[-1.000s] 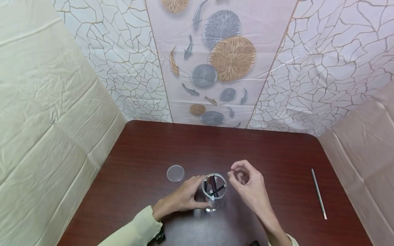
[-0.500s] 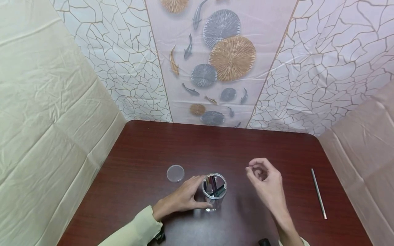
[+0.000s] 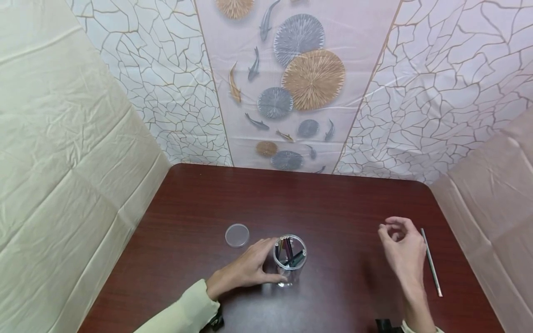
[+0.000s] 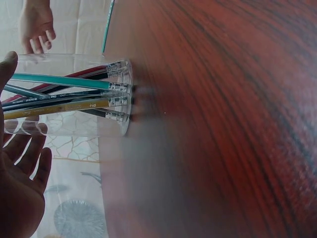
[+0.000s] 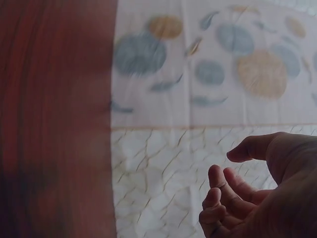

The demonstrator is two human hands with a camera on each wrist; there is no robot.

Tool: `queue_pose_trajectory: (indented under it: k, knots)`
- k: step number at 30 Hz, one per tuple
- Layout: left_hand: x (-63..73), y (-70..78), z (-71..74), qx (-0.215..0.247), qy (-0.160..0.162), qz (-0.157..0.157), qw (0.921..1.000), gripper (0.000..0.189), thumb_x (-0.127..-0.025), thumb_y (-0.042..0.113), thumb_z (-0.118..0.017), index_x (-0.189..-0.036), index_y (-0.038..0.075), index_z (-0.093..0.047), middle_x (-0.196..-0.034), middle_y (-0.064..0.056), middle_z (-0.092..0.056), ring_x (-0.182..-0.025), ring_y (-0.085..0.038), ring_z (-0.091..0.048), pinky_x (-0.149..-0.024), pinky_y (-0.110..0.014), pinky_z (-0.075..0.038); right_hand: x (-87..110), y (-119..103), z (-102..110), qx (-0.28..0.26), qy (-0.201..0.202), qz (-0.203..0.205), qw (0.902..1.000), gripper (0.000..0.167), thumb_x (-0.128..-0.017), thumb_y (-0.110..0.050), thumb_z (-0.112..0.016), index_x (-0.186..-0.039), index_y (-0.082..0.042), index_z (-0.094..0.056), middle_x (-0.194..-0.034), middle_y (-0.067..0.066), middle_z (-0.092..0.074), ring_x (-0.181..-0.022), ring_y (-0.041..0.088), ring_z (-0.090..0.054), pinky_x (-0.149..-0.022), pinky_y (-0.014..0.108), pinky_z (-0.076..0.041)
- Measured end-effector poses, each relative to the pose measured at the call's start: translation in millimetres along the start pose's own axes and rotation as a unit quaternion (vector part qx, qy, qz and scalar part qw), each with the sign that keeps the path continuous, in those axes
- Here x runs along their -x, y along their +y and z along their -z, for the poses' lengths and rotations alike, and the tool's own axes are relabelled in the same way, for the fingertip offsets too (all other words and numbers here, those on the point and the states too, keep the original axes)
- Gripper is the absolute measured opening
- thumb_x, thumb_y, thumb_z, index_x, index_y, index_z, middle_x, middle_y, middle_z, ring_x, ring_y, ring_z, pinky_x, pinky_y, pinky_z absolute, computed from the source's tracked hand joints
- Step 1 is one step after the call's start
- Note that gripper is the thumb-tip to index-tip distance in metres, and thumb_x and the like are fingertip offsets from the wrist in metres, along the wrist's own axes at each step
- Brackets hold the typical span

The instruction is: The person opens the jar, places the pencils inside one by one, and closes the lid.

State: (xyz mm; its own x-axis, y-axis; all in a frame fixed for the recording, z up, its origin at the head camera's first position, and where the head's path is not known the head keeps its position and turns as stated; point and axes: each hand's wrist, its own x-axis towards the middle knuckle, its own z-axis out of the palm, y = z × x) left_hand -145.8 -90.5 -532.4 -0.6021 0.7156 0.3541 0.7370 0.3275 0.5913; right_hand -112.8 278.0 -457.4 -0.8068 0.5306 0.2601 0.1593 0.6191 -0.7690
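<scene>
In the head view my left hand grips a clear jar from its left side, thumb in front and fingers behind. The jar stands upright on the table. Several pencils lean inside it, among them teal, red, dark and yellow ones, as the left wrist view shows. My right hand hovers over the right of the table, fingers loosely bent, nothing between them. Just right of it lies a single pencil, apart from the hand. The right wrist view shows the same hand with thumb and fingertips separated.
A round clear lid lies flat, behind and left of the jar. The dark red wooden table has cloth-covered walls on its left, right and far sides. A patterned cloth hangs at the back.
My right hand has moved right, from beside the jar to near the lone pencil. One pencil in the jar has shifted against the others. The left hand keeps its hold.
</scene>
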Motion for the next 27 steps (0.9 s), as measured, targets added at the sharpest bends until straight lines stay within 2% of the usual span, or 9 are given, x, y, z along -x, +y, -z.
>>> queue_pose_trajectory:
  k: [6,8,12,16,19,23,27]
  knots:
    - [-0.4,-1.1,-1.5,0.0,0.002,-0.003,1.0,0.088,-0.082,0.041,-0.092,-0.152,0.01,-0.048,-0.139,-0.004,-0.065,-0.13,-0.016,-0.06,-0.113,-0.042,-0.046,-12.7,27.7,3.0,0.044,0.022,-0.025,0.9985,0.024,-0.094,-0.022,-0.072,-0.115,-0.011,-0.074,-0.076,-0.018,-0.065,-0.065,0.001,-0.05,-0.071,0.034,-0.037]
    - [-0.6,-1.4,-1.8,-0.001,0.004,-0.005,1.0,0.088,-0.082,0.041,-0.092,-0.152,0.01,-0.048,-0.138,-0.004,-0.065,-0.129,-0.016,-0.06,-0.112,-0.041,-0.047,-16.9,37.3,4.6,0.06,0.028,-0.039,0.9971,0.027,-0.094,-0.026,-0.071,-0.116,-0.011,-0.074,-0.08,-0.009,-0.07,-0.071,0.008,-0.056,-0.072,0.039,-0.04]
    - [-0.6,-1.5,-1.6,-0.003,0.006,-0.007,1.0,0.088,-0.082,0.041,-0.092,-0.152,0.009,-0.048,-0.138,-0.004,-0.065,-0.129,-0.016,-0.06,-0.111,-0.041,-0.047,-23.7,56.7,9.6,0.09,0.023,-0.064,0.9936,0.033,-0.095,-0.03,-0.068,-0.12,-0.009,-0.072,-0.103,0.012,-0.075,-0.096,0.037,-0.065,-0.077,0.055,-0.044]
    - [-0.7,-1.2,-0.8,-0.004,0.007,-0.008,0.9999,0.088,-0.082,0.041,-0.092,-0.152,0.009,-0.049,-0.139,-0.003,-0.065,-0.129,-0.016,-0.06,-0.111,-0.04,-0.047,-28.8,75.5,14.7,0.117,0.003,-0.091,0.989,0.04,-0.097,-0.032,-0.065,-0.127,-0.007,-0.07,-0.116,0.017,-0.072,-0.113,0.048,-0.062,-0.083,0.064,-0.043]
    - [-0.7,-1.3,-0.8,-0.008,0.008,-0.012,0.9999,0.089,-0.082,0.042,-0.092,-0.152,0.009,-0.048,-0.138,-0.004,-0.065,-0.129,-0.016,-0.06,-0.111,-0.039,-0.047,-32.2,89.9,16.0,0.139,-0.012,-0.101,0.985,0.043,-0.097,-0.03,-0.065,-0.131,-0.003,-0.068,-0.121,0.023,-0.069,-0.114,0.053,-0.06,-0.082,0.068,-0.044]
    - [-0.6,-1.9,-1.5,-0.01,0.008,-0.014,0.9998,0.089,-0.082,0.042,-0.092,-0.151,0.009,-0.049,-0.138,-0.004,-0.065,-0.129,-0.016,-0.06,-0.111,-0.039,-0.048,-34.5,109.2,14.2,0.168,-0.022,-0.106,0.9799,0.049,-0.097,-0.027,-0.066,-0.136,0.003,-0.063,-0.128,0.037,-0.059,-0.115,0.064,-0.052,-0.08,0.076,-0.042]
    - [-0.6,-2.1,-1.7,-0.007,0.006,-0.011,0.9999,0.089,-0.081,0.042,-0.092,-0.151,0.009,-0.049,-0.138,-0.004,-0.065,-0.128,-0.016,-0.06,-0.11,-0.04,-0.048,-33.1,125.5,11.0,0.183,-0.02,-0.121,0.9754,0.053,-0.096,-0.025,-0.064,-0.138,0.007,-0.058,-0.135,0.042,-0.048,-0.12,0.067,-0.044,-0.084,0.079,-0.04]
